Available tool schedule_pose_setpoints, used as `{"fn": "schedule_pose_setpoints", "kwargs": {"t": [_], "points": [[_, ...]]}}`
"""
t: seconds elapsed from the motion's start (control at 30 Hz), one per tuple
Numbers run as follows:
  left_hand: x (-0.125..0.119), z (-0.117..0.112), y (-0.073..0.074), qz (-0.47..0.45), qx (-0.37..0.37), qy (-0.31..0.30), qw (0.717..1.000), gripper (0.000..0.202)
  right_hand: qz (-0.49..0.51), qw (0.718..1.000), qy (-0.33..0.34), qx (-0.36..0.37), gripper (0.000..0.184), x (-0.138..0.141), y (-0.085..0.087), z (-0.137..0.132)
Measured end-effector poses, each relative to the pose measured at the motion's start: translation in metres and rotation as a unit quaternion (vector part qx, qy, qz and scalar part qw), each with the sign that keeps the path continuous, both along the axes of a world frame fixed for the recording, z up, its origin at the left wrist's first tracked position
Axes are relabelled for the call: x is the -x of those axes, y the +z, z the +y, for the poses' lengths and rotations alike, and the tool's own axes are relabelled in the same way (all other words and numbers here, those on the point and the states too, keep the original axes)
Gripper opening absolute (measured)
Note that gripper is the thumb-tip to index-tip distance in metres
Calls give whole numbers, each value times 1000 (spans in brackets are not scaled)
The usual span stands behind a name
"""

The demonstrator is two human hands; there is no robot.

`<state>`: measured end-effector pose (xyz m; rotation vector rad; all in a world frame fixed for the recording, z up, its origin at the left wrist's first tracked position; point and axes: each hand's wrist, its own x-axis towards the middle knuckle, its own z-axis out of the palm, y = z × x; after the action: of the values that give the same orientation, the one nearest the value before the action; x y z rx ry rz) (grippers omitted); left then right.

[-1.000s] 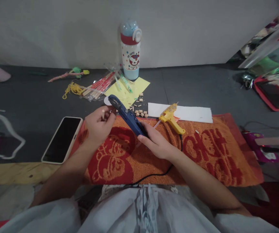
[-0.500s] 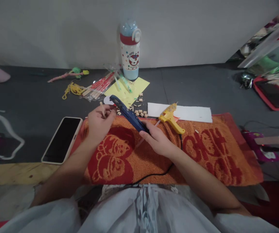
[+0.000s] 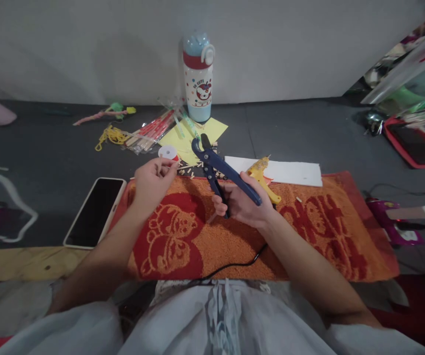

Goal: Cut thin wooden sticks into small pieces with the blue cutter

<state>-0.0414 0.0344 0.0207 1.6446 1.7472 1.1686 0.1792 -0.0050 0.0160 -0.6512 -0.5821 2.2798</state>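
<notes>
My left hand (image 3: 154, 181) pinches a thin wooden stick (image 3: 186, 167), which points right toward the cutter. My right hand (image 3: 247, 202) is wrapped round a dark blue pipe cutter (image 3: 218, 167). The cutter's handles are spread apart and its hooked jaw stands open at the upper left, close to the stick. Beneath it lie several small cut wooden pieces (image 3: 189, 173), partly hidden by the tool. Behind my left fingers is a white and red spool (image 3: 167, 152). A yellow glue gun (image 3: 260, 173) rests beyond my right hand, partly covered by it.
An orange and red towel (image 3: 205, 256) lies in front of me. A phone (image 3: 94, 213) is at the left. Behind are a bottle (image 3: 198, 79), yellow paper (image 3: 214, 129), bagged red sticks (image 3: 153, 130) and a white strip (image 3: 297, 172). A black cord (image 3: 234, 266) crosses the towel.
My right hand has turned the cutter so its handles and jaw now show spread open. The stick in my left hand has swung from upright to pointing right.
</notes>
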Motion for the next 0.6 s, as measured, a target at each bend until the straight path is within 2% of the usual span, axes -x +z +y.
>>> {"fn": "schedule_pose_setpoints", "kwargs": {"t": [0.1, 0.23, 0.43, 0.6], "points": [[8, 6, -9, 144, 11, -11, 989, 26, 33, 999, 11, 34, 53, -3, -1, 3], [12, 11, -13, 298, 56, -11, 953, 34, 30, 999, 1, 35, 53, -4, -2, 4], [9, 10, -5, 350, 107, -9, 931, 35, -7, 1000, -14, 8, 53, -3, -2, 4], [7, 9, 0, 346, 112, -13, 931, 30, -45, 999, -22, -13, 51, -2, -5, 3]]}}
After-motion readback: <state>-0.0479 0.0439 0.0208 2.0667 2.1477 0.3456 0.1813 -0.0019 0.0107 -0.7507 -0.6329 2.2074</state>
